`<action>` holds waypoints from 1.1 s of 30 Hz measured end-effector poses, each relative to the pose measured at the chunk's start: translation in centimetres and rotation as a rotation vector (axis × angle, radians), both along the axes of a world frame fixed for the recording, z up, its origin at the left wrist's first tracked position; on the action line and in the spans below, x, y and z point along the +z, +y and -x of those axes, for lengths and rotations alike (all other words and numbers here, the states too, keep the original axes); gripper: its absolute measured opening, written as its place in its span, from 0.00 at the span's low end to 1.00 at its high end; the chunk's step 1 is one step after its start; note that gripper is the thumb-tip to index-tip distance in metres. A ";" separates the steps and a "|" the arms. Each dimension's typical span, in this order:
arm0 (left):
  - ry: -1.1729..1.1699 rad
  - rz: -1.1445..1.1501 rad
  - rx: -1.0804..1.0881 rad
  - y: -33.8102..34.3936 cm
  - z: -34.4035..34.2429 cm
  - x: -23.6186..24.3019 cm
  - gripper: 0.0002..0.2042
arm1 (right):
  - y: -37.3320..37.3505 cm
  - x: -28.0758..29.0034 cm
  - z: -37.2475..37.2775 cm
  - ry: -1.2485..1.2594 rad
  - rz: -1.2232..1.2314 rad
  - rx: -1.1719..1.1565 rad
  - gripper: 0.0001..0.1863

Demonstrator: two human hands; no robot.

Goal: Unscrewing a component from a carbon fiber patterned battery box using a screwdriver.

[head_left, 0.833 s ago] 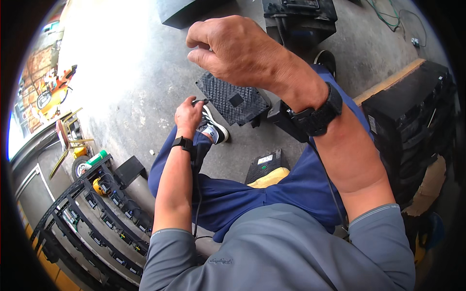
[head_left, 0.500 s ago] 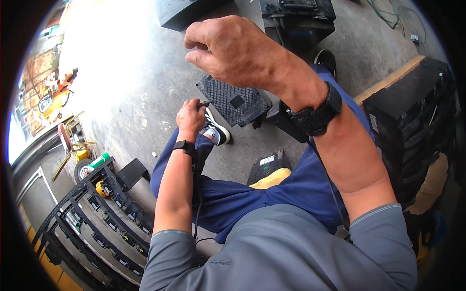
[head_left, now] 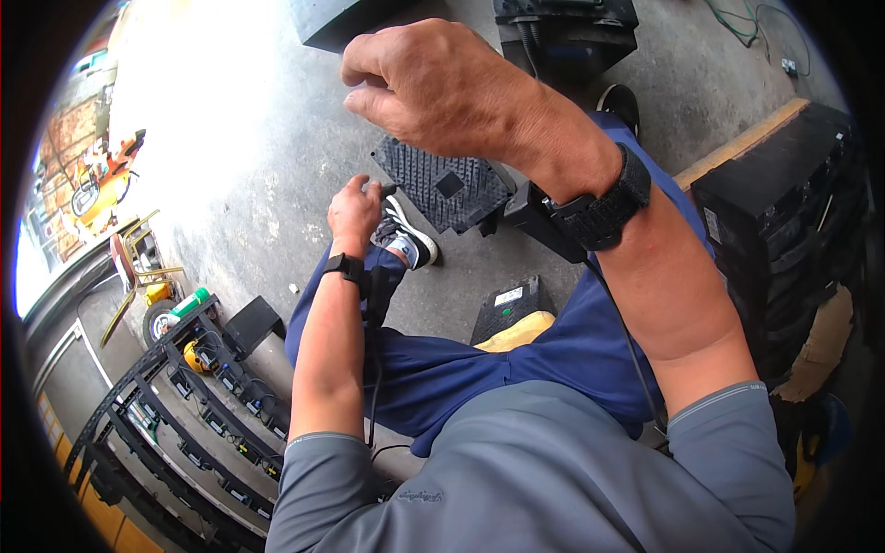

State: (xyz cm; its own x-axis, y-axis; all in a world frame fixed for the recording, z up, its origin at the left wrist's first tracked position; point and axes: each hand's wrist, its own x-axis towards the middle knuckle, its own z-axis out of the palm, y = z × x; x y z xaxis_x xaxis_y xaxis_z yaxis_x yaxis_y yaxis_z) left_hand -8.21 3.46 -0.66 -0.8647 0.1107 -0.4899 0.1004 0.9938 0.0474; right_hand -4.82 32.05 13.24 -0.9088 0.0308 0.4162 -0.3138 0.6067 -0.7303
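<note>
My right hand (head_left: 433,88) is raised high in the middle of the view, fingers curled; whatever it may hold is hidden. My left hand (head_left: 355,210) is lower, beside my left shoe, fingers curled at a small dark thing (head_left: 385,192) too small to name. A black ribbed plate (head_left: 424,170) with a dark square in it lies on the floor behind both hands, partly hidden by the right one. Each wrist wears a black strap; a dark box-shaped device (head_left: 530,217) shows by the right one, with cables running down my arms.
Black boxes stand ahead (head_left: 567,37) and stack at right (head_left: 765,175) beside a wooden board. A small black case (head_left: 502,309) and yellow pad (head_left: 516,332) lie between my legs. A black metal rack (head_left: 184,387) with devices, a chair and a wheel sit left. Green cables lie upper right.
My right hand has risen slightly and shifted left. My left hand has moved a little up and left, fingers still curled. The surroundings look much the same.
</note>
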 end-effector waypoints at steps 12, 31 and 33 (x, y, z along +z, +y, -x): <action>-0.133 -0.136 0.183 -0.4 0.2 -0.4 0.21 | 0.0 -0.1 0.0 0.001 0.009 -0.001 0.08; 0.009 -0.013 -0.380 1.0 -0.5 6.1 0.30 | -0.1 -0.2 0.0 0.021 -0.015 -0.015 0.09; -0.070 -0.017 -0.426 1.0 0.1 7.2 0.32 | -0.2 -0.2 0.1 0.030 -0.026 -0.014 0.09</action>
